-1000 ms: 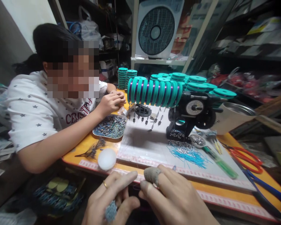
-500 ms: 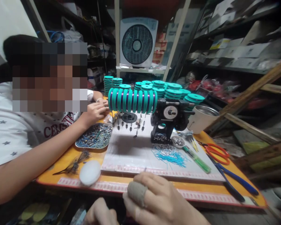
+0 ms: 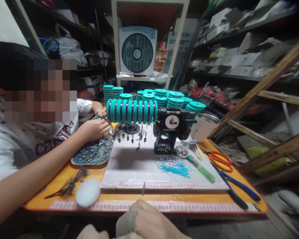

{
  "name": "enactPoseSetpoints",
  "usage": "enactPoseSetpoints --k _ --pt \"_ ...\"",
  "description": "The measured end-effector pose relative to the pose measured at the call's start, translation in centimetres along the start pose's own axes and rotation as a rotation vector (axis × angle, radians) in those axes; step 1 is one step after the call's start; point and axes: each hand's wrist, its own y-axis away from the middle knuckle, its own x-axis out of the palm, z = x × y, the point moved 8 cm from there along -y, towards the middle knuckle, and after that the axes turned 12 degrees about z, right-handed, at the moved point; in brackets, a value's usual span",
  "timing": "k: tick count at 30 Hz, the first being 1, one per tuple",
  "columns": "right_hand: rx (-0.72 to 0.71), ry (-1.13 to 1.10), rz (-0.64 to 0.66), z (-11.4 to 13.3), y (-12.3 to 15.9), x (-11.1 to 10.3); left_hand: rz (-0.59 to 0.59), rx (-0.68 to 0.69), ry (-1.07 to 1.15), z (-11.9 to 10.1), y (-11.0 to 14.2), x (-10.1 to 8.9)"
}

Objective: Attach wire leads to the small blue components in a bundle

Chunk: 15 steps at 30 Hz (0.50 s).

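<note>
At the bottom edge, my right hand (image 3: 149, 222) is closed with its fingers curled under and a grey wrap around one finger. Beside it, my left hand (image 3: 92, 232) is also closed, mostly cut off by the frame. What either holds is hidden. Just beyond my right hand, a thin dark blue stick-like piece (image 3: 144, 188) shows at the white board's (image 3: 124, 172) front edge; I cannot tell if it is connected to my hands. On the board stands a black winding device (image 3: 173, 127) bearing a row of teal line spools (image 3: 132, 111), with small dark weights hanging below.
A co-worker's hand (image 3: 96, 127) is near a tray of small tubes and weights (image 3: 92, 152). A white round lid (image 3: 88, 192) lies front left. Blue tubes (image 3: 174, 168), a green-handled tool (image 3: 201, 169), orange scissors (image 3: 221, 161) and blue pliers (image 3: 239, 186) lie right. Stacked spools (image 3: 175, 101) stand behind.
My hands have moved lower and a little left in view, and less of them shows. The whole scene has shifted left. The thin blue piece beyond my right hand now shows more fully.
</note>
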Motion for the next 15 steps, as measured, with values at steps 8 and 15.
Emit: enactPoseSetpoints --k 8,15 --pt "-0.031 0.256 -0.110 -0.2 -0.2 -4.7 -0.010 0.026 -0.081 0.2 0.0 -1.2" --pt "-0.235 0.317 -0.005 -0.3 1.3 -5.0 0.072 0.012 -0.154 0.5 0.3 -1.4"
